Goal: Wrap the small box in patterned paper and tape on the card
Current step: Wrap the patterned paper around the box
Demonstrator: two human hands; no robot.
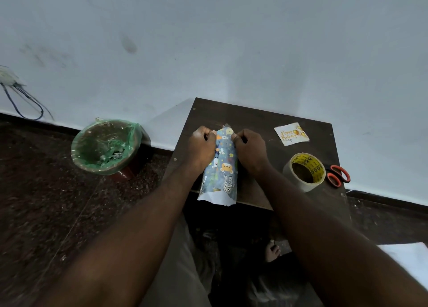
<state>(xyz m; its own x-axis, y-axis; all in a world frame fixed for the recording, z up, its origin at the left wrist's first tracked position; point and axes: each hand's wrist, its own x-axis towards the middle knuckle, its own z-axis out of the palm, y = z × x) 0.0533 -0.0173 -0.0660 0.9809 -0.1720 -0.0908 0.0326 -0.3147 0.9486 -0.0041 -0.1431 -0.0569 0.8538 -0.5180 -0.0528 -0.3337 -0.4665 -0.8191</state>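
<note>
Small box in blue animal-patterned paper (220,167) lies on the dark wooden table (254,116), left hand (201,144) and right hand (249,149) each pinching its far end with curled fingers. Rightward: white birthday card (291,134), beige tape roll (303,171), orange-handled scissors (338,176).

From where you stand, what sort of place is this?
Probably a plain room in a home: a small dark table against a bare painted wall, a bin with a green liner on the speckled floor, and a tape roll and birthday card for gift-wrapping.
</note>
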